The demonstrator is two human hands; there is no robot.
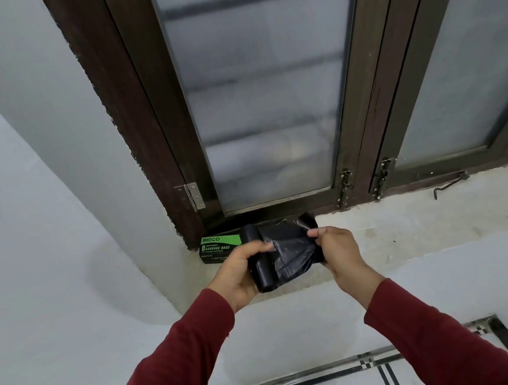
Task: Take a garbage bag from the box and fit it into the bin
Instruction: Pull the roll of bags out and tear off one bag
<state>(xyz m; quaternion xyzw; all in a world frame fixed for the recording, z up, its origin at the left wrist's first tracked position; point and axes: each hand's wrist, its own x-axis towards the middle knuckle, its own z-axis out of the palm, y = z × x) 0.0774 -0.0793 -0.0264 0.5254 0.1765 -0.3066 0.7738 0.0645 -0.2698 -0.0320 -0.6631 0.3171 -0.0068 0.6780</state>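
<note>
Bag (290, 249) film is partly unrolled, low in the centre of the frame, stretched between both hands above the sill (413, 219). Left hand (244, 270) is curled around the roll (257, 257); right hand (335, 246) pinches the loose edge. I judge the film light, soft, slippery and easy to tear, so pinch near the edge. Box (218, 248) lies just left, at the window frame (139, 127); below the hands there is free room.

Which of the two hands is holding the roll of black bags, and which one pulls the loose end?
The left hand grips the roll of bags. The right hand pinches the loose end, unrolled to the right of the roll.
</note>
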